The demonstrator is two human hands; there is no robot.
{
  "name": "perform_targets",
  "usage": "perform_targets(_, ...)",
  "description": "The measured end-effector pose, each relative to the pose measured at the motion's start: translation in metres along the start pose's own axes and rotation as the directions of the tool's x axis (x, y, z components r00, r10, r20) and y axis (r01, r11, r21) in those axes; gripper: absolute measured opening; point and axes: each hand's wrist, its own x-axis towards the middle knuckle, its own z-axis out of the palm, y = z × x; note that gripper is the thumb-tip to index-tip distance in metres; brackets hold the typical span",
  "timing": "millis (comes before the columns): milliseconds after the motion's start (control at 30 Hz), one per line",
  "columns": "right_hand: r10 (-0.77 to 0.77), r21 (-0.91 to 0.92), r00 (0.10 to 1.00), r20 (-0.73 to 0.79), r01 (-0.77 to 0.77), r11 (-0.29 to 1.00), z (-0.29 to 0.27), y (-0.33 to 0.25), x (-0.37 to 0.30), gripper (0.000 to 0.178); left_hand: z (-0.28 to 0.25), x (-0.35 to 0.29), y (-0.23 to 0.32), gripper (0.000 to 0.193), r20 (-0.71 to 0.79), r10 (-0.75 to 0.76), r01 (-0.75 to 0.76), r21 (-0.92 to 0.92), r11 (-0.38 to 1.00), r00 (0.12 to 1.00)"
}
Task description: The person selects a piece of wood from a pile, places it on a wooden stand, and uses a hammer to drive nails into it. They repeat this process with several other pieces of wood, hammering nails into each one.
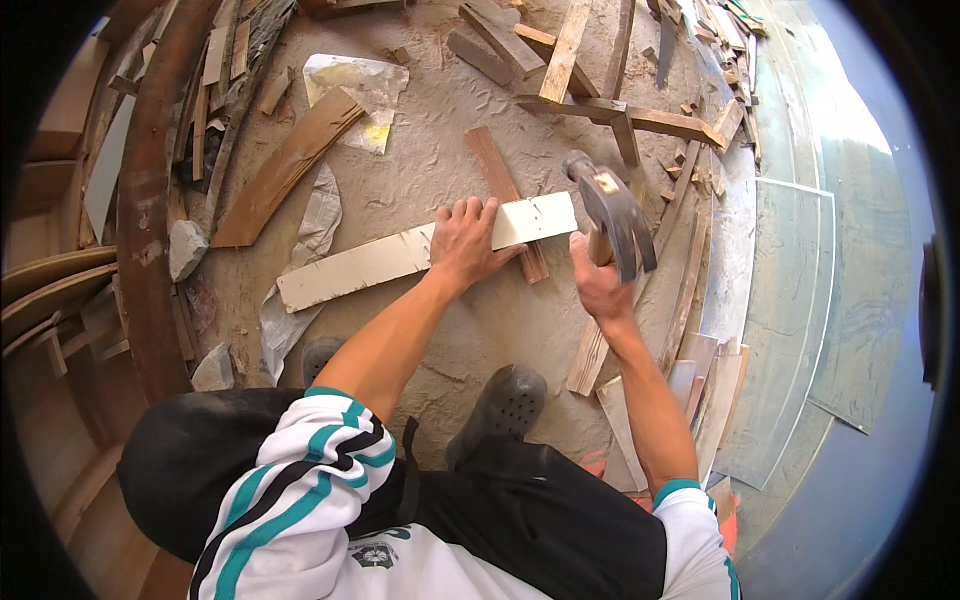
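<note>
My left hand (464,240) grips a long white-painted board (360,268), its fingers curled over the far edge. The board slants across the dusty ground in front of me. Its right part lies over a narrow brown wood strip (491,163), which pokes out on both sides. My right hand (604,285) is closed around the wooden handle of a claw hammer (613,212). The dark metal head is raised beside the board's right end and is slightly blurred. Whether the hammer touches the board cannot be told.
A wide brown plank (290,170) and a stained white sheet (360,92) lie at the far left. Joined wooden pieces (620,112) stand at the far right, near scattered offcuts. Glass panes (790,330) line the right side. My dark clog (500,408) is close to the board.
</note>
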Motion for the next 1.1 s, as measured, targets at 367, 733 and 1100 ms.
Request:
perform_targets(367, 0.301, -0.091, 0.944, 0.136, -0.291, 0.953, -0.012, 0.024, 0.001, 0.026, -0.001, 0.001, -0.002, 0.083, 0.051, -0.013, 0.013, 0.003, 1.000, 0.999)
perform_targets(733, 0.403, -0.179, 0.893, 0.198, -0.371, 0.911, 0.011, 0.035, -0.036, 0.025, 0.000, 0.000, 0.003, 0.082, 0.006, 0.003, -0.003, 0.016, 1.000, 1.000)
perform_targets(1100, 0.417, -0.138, 0.901, 0.119, -0.401, 0.906, -0.001, 0.037, -0.047, 0.031, -0.005, 0.001, 0.008, 0.084, 0.037, 0.014, -0.015, 0.043, 0.999, 0.999)
